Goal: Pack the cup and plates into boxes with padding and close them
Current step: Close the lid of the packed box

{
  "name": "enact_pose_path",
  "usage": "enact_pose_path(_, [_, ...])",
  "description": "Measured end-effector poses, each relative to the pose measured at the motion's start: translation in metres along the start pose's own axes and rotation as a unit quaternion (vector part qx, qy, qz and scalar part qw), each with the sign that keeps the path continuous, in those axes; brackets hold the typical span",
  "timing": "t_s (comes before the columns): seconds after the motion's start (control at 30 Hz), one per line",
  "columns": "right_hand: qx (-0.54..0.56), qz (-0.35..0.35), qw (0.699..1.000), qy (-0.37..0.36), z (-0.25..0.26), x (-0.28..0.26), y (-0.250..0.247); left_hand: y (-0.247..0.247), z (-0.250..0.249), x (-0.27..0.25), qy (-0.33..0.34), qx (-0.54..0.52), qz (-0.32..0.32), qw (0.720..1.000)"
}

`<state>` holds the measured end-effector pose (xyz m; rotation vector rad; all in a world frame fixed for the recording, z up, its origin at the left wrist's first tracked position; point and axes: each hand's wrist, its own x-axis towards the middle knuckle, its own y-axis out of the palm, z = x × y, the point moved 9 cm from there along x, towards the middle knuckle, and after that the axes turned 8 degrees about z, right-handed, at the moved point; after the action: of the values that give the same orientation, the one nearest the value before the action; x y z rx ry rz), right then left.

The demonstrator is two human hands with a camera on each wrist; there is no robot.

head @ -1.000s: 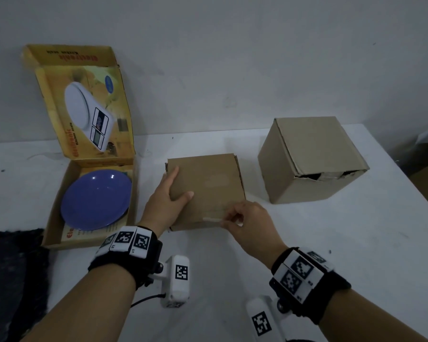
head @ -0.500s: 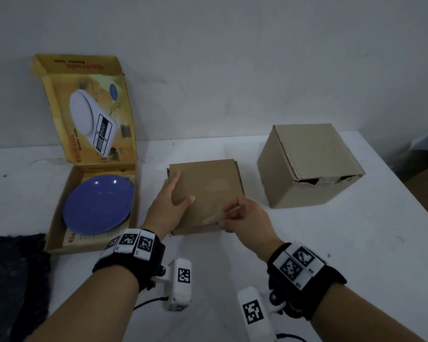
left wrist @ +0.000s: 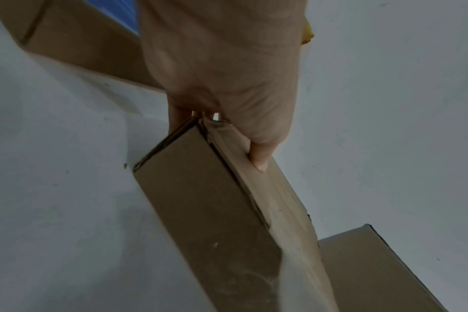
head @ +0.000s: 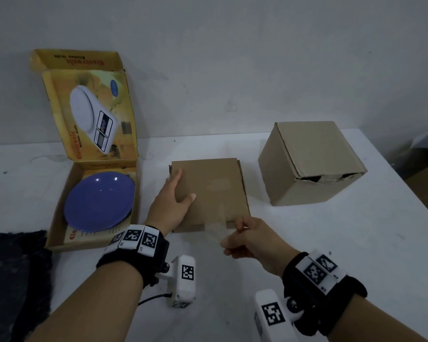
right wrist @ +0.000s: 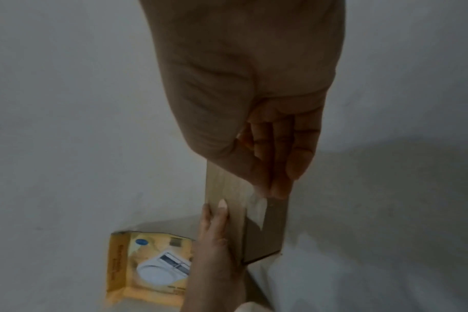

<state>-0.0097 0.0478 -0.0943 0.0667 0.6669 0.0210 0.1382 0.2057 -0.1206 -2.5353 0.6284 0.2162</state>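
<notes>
**Flat carton held down, tape pinched at its near edge**

Where the head view looks down on the white table (head: 307, 243), seen at centre: a flat brown box (head: 215, 188), closed. Left hand (head: 169, 208) laid over its left side, thumb on the lid, fingers along the left edge, gripping it. Right hand (head: 250, 240) at the near edge, fingertips pinching a strip of clear tape (head: 216, 227) that runs from the lid over the front face. To the left, an open yellow scale box (head: 89, 134) with a blue plate (head: 99, 201) lying in its tray. To the right, well apart, a taller brown carton (head: 309, 164), flaps folded shut. Dark padding (head: 13, 280) at the near left corner.

From the left wrist: left hand (left wrist: 222, 73) clasping the flat box (left wrist: 214, 221) at its corner, thumb on top, fingers down the side; tape (left wrist: 294, 263) pale across the edge.

From the right wrist: right hand (right wrist: 254, 105) curled, thumb and fingers closed on the tape (right wrist: 257, 209) against the flat box (right wrist: 270, 228); left hand (right wrist: 214, 242) alongside; yellow scale box (right wrist: 147, 268) beyond.
</notes>
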Motion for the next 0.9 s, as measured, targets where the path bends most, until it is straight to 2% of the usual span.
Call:
enact_pose_path(0.1, [-0.018,-0.039,0.998,0.036,-0.017,0.002,-0.007,0.001,-0.001,0.0,0.003,0.006,0.002,1.0])
enact_pose_path(0.2, [-0.005,-0.069,0.997,0.039,-0.027,0.007,-0.005,0.002,-0.001,0.0,0.001,0.007,0.008,1.0])
enact_pose_path(0.4, [0.056,-0.04,0.997,0.021,-0.028,0.015,0.008,0.002,0.001,0.0,-0.004,0.008,0.014,1.0])
enact_pose_path(0.73, [-0.076,-0.11,0.991,0.011,-0.023,0.037,-0.003,0.003,0.0,-0.005,-0.007,0.028,-0.002,1.0])
enact_pose_path(0.9, [-0.224,-0.177,0.957,0.06,-0.028,0.032,-0.029,0.004,-0.002,-0.005,0.027,0.109,0.008,0.994])
